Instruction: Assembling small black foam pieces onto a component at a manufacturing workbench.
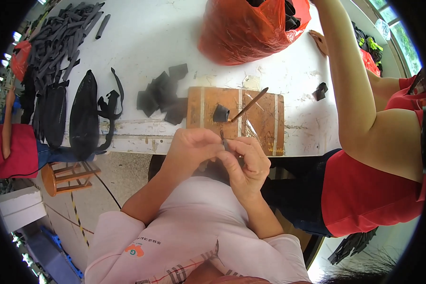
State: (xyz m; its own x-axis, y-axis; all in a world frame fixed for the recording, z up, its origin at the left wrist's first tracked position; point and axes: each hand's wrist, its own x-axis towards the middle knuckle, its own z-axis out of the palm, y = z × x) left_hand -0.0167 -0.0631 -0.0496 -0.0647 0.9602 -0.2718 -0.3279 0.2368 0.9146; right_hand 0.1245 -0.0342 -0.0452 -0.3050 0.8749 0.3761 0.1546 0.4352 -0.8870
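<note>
Fingers of our left hand [194, 149] and right hand [249, 163] are pinched closed on a small dark strip [225, 143], which we see against the near part of the wooden board [266, 122]

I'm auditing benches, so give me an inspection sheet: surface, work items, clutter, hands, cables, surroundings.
Surface: scuffed white worktable; brown wooden board at its near edge.
Work items: small dark held piece; short black tubular piece on the board, slim brown stick beside it.
Clutter: red plastic bag with black pieces inside; pile of dark-grey strips.
Hands: left hand and right hand pinch the small piece.
Cables: apparently a thin black cable over grey floor.
Surroundings: co-worker in red at right.
</note>
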